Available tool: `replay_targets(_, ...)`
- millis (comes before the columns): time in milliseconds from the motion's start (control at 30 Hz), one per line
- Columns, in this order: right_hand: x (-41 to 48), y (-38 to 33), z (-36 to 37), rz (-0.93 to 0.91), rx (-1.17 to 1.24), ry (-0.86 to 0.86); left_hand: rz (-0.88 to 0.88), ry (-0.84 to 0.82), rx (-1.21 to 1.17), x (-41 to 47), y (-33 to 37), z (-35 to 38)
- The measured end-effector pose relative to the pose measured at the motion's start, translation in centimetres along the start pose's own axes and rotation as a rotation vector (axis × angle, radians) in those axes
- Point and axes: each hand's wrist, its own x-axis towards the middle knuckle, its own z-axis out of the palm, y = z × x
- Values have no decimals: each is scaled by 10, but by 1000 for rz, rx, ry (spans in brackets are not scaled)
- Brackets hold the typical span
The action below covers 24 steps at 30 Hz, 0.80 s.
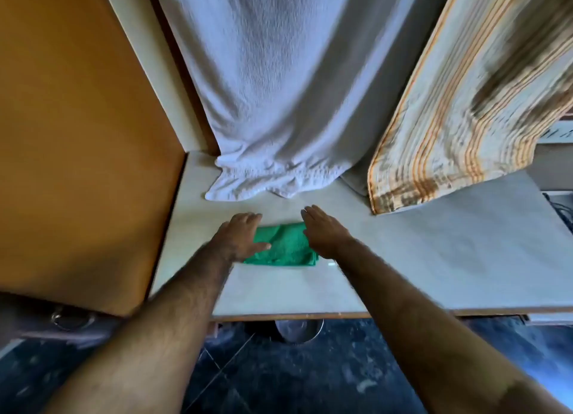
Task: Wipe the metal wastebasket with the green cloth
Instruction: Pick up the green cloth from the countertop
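Both hands are open and flat, holding nothing: the left hand (240, 235) rests on the left edge of the folded green cloth (286, 246), the right hand (322, 230) on its right edge. The cloth lies on a pale tabletop (434, 258); the metal wastebasket (299, 330) peeks out below the table's front edge. A good pickup would probably gather the folds firmly, so the cloth stays bunched for wiping.

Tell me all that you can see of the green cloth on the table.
The green cloth is a bright green, soft fabric, folded into a rough rectangle with layered edges at its right side. It lies flat on the pale tabletop. The left hand rests on its left part, thumb across it; the right hand covers its right edge. Both hands are open and flat, not gripping.
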Motion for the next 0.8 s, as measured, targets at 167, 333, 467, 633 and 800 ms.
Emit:
replay_targets(167, 13, 7, 29, 141, 156, -48, -84, 7, -128, 17, -14, 25)
replay_targets(333, 18, 11, 45, 232, 236, -31, -114, 72, -144, 23, -14, 47)
replay_targets(467, 20, 13, 46, 257, 177, -18, -181, 97, -268, 25, -8, 46)
replay_targets(633, 6, 16, 29, 294, 367, 12, -204, 91, -615, 9, -3, 36)
replay_targets(800, -26, 16, 2, 242, 595, 23, -144, 169, -873, -16, 6, 22)
